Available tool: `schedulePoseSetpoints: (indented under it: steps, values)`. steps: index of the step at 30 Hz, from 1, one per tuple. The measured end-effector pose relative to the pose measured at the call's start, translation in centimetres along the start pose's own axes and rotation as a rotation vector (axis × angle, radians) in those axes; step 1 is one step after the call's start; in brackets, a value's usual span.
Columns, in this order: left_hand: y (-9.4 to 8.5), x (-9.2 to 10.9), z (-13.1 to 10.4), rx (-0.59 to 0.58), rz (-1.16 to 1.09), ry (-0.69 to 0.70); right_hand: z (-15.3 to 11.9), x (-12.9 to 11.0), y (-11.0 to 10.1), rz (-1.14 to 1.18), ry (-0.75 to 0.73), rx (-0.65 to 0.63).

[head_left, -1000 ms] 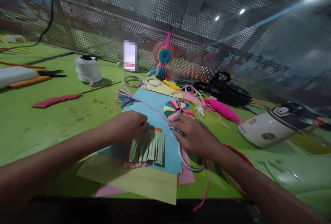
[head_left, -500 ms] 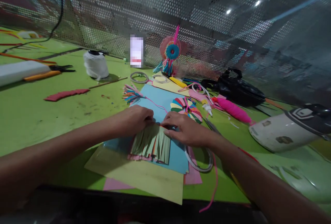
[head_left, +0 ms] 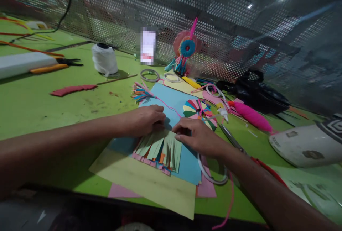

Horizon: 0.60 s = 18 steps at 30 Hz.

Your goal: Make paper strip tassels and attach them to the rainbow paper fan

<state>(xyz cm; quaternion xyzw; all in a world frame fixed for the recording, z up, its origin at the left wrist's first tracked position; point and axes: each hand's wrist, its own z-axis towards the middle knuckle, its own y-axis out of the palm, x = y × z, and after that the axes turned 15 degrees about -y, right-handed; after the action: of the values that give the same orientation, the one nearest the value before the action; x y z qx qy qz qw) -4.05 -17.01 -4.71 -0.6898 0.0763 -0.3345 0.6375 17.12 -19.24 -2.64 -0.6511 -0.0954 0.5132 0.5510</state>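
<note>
Layered fringed paper (head_left: 157,149), pale green on top with pink, orange and blue strips beneath, lies on a blue sheet (head_left: 171,95) over a yellow one (head_left: 144,179). My left hand (head_left: 148,119) has its fingers curled on the paper's upper left edge; its fingertips are partly hidden. At the upper right edge, my right hand (head_left: 196,135) pinches the paper between thumb and fingers. A multicoloured paper tassel (head_left: 141,92) with pink string lies beyond my left hand. Past the right hand is a striped pleated paper rosette (head_left: 199,111).
Scissors (head_left: 232,136) with red handles lie by my right forearm, near a glue bottle (head_left: 221,111) and pink yarn (head_left: 252,117). A white thread spool (head_left: 104,60) and pliers (head_left: 49,68) are on the left. A white kettle (head_left: 307,143) lies at right.
The view has shifted, moving the scene mostly rightward. My hands are slightly farther apart. The fringe strips have spread, showing more pink, orange and blue beneath the green.
</note>
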Motion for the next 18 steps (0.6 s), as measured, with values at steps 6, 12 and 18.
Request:
schedulePoseSetpoints:
  steps: [6,12,18]
  values:
    - [0.2,-0.5,-0.1,0.012,-0.044,0.029,-0.7,0.0,1.0,-0.087,-0.101,0.083]
    - [0.3,-0.7,-0.3,0.036,-0.077,0.037,-1.2,-0.3,1.6,-0.248,-0.318,0.023]
    - [0.4,-1.7,0.1,0.07,-0.094,0.143,-1.1,-0.3,1.7,-0.258,-0.347,-0.022]
